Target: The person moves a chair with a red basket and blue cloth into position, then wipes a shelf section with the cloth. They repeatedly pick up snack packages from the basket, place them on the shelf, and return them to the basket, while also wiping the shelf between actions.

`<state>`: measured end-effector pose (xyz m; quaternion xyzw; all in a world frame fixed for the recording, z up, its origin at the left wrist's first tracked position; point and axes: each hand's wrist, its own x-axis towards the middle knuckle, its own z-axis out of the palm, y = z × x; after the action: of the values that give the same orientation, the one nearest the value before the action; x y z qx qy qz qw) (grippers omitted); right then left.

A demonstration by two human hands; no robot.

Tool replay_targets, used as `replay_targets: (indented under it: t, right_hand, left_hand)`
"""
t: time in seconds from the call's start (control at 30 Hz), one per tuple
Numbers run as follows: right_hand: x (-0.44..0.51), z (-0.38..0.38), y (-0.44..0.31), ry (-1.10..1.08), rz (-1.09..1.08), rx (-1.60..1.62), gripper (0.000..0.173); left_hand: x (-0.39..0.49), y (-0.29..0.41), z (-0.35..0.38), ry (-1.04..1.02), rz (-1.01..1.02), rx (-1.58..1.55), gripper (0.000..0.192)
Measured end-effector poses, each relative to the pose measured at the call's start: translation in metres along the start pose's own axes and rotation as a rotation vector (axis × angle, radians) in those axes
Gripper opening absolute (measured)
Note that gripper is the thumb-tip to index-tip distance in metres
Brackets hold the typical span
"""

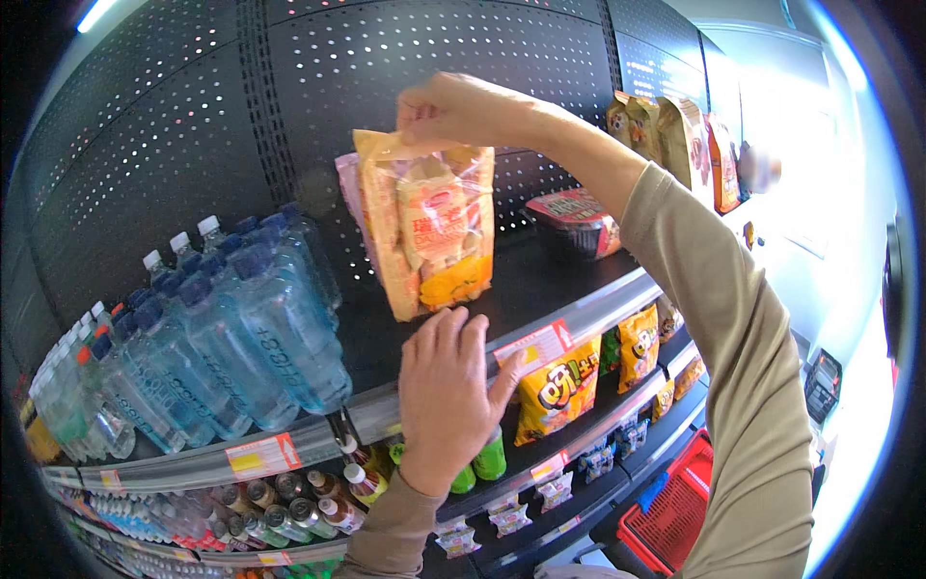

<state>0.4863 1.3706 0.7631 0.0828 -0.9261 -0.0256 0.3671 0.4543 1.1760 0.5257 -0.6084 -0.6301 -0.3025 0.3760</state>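
Observation:
My right hand (452, 108) pinches the top edge of a yellow plastic bag of packaged pastries (434, 224), which bears writing. The bag stays upright above the dark top shelf (376, 347); whether its base rests there I cannot tell. Behind its left side shows the edge of a pink-purple package (351, 192). Just below the bag, my left hand (452, 398) is spread, back towards me, in front of the shelf's front rail. Its fingertips come close to the bag's lower edge; contact is unclear. Nothing is in that hand.
Rows of clear blue water bottles (282, 340) stand left of the bag. A black tub with a pink lid (575, 221) sits to its right. Yellow snack bags (561, 391) and cans (289, 517) fill lower shelves. A red shopping basket (669, 514) is at lower right.

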Motion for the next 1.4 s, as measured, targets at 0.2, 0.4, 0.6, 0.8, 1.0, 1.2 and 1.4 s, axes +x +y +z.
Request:
replay_targets:
  t: [0.2,0.4,0.6,0.8,1.0,1.2,1.4]
  right_hand:
    - [-0.021,-0.018,-0.004,0.243,-0.053,-0.195,0.021]
    - [-0.086,-0.117,-0.022,0.263,0.105,-0.241,0.032]
    - [-0.215,-0.187,-0.028,0.118,0.138,-0.222,0.035]
    - [-0.387,-0.184,-0.074,-0.029,0.667,-0.167,0.029]
    - [-0.547,-0.095,-0.107,-0.202,1.012,-0.389,0.024]
    - [-0.763,0.017,-0.144,-0.050,1.532,-0.275,0.018]
    - [-0.913,0.142,-0.182,0.084,1.981,-0.160,0.021]
  left_hand:
    - [0.001,0.003,0.008,0.019,-0.018,0.036,0.044]
    - [0.004,0.012,0.012,-0.001,-0.006,0.027,0.028]
    - [0.011,0.025,0.007,-0.079,0.014,0.107,0.033]
    - [0.018,0.044,0.026,-0.131,0.114,0.114,0.049]
    - [0.016,0.028,0.038,-0.173,0.151,0.321,0.055]
    - [0.020,0.027,0.052,-0.175,0.115,0.349,0.053]
    - [0.009,0.024,0.052,-0.171,0.009,0.387,0.051]
